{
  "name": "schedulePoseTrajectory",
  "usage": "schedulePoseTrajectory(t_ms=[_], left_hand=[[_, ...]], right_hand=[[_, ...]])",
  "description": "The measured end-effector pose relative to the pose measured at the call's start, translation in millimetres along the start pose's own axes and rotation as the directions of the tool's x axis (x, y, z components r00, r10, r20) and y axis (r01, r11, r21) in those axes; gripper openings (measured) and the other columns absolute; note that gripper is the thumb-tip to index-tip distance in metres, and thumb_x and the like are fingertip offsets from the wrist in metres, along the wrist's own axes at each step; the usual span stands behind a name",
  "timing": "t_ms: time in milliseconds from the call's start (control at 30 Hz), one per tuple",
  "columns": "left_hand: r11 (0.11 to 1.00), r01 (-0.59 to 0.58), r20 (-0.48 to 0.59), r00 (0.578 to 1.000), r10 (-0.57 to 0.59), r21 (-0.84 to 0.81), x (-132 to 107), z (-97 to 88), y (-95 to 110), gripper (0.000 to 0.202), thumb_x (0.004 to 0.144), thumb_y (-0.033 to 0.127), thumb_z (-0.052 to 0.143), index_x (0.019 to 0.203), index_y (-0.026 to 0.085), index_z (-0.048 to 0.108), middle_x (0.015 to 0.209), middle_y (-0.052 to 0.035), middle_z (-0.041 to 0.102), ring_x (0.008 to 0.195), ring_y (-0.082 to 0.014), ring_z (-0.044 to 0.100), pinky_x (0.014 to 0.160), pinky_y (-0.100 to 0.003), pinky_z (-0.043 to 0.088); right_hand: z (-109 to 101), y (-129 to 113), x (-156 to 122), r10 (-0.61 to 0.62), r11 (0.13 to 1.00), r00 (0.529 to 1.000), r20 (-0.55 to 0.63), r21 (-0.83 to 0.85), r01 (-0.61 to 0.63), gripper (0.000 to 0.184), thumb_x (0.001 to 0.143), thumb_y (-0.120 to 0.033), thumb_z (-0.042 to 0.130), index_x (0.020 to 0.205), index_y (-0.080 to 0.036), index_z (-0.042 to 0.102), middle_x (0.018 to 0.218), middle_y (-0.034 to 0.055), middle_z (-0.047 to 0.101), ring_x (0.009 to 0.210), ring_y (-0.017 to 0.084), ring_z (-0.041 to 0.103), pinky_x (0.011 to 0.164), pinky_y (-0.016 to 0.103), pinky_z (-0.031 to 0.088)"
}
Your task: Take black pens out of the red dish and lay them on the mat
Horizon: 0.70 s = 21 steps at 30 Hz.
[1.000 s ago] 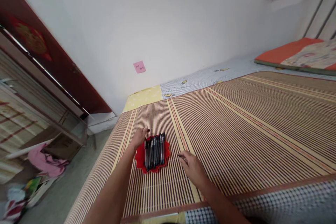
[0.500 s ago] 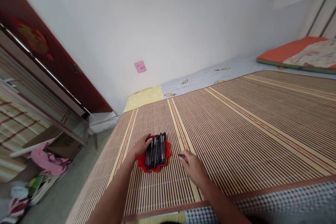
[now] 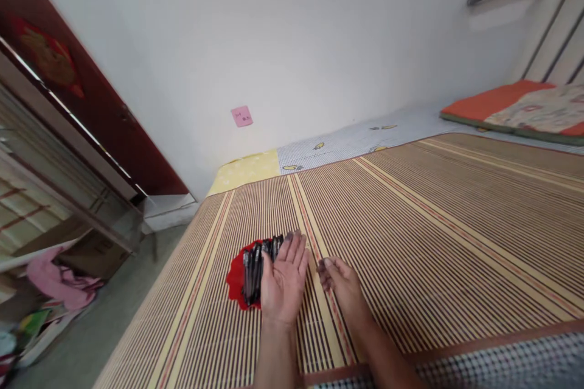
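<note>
A red scalloped dish [image 3: 236, 276] lies on the striped bamboo mat [image 3: 410, 225] and holds several black pens [image 3: 255, 260] side by side. My left hand [image 3: 283, 279] is turned palm up with fingers stretched out, open, hovering over the right part of the dish and covering some pens. My right hand [image 3: 340, 282] rests on the mat just right of it, fingers curled downward; whether anything is under them I cannot make out.
The mat covers a bed with a yellow and checked sheet [image 3: 292, 161] at the far edge, against a white wall with a pink note [image 3: 241, 116]. A folded orange quilt [image 3: 524, 106] lies far right. Left, a red cabinet [image 3: 68, 91] and floor clutter [image 3: 55, 285].
My left hand has left the dish's left rim, swung right and turned palm up over the pens. My right hand shifted slightly. The camera view moved a little.
</note>
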<state>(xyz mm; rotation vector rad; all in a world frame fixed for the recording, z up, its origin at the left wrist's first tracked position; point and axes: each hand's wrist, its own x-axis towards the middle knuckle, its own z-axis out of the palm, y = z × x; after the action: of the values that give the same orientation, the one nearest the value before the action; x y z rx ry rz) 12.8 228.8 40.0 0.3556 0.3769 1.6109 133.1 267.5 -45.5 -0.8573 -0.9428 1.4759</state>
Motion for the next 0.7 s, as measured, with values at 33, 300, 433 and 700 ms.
schedulePoseTrajectory(t_ms=[33,300,433,700], left_hand=[[1.000,0.014,0.019,1.000,-0.014,-0.021,0.7,-1.3,-6.7,0.065,0.101,0.056,0.027,0.146,0.013,0.046,0.151,-0.0180,0.048,0.142,-0.0269,0.042,0.117,-0.042,0.036],[0.999,0.045,0.039,0.998,-0.046,0.015,8.6,-11.4,-17.0,0.073,0.097,0.064,0.029,0.132,0.009,0.060,0.152,-0.0186,0.047,0.142,-0.0298,0.042,0.116,-0.041,0.038],[0.978,-0.025,-0.074,0.996,0.042,0.208,10.5,-13.8,-20.5,0.061,0.093,0.064,0.043,0.117,0.014,0.068,0.130,-0.0175,0.064,0.121,-0.0264,0.060,0.100,-0.036,0.050],[0.613,0.015,0.052,0.994,-0.091,0.790,-5.5,0.4,-49.8,0.049,0.085,0.052,0.064,0.055,0.020,0.042,0.053,0.0066,0.032,0.051,-0.0093,0.025,0.051,-0.027,0.021]], right_hand=[[-1.3,-2.9,0.9,0.034,0.996,0.999,-0.002,0.077,-0.033,0.049,0.081,-0.065,0.062,0.081,-0.017,0.066,0.073,0.0074,0.071,0.059,0.018,0.062,0.055,0.029,0.048],[-5.9,-31.5,9.2,0.091,0.959,0.980,0.176,0.250,-0.134,0.085,0.088,-0.078,0.012,0.122,-0.020,0.064,0.131,0.0170,0.065,0.123,0.028,0.061,0.101,0.048,0.049],[-8.1,-38.1,7.6,0.077,0.939,0.969,0.233,0.309,-0.149,0.083,0.089,-0.077,0.012,0.124,-0.024,0.065,0.133,0.0134,0.064,0.123,0.028,0.060,0.101,0.050,0.048],[-35.1,-11.4,4.4,-0.084,0.979,0.982,-0.167,-0.199,0.050,0.037,0.085,-0.060,0.054,0.076,-0.025,0.061,0.079,0.0102,0.069,0.076,0.027,0.066,0.068,0.038,0.056]])
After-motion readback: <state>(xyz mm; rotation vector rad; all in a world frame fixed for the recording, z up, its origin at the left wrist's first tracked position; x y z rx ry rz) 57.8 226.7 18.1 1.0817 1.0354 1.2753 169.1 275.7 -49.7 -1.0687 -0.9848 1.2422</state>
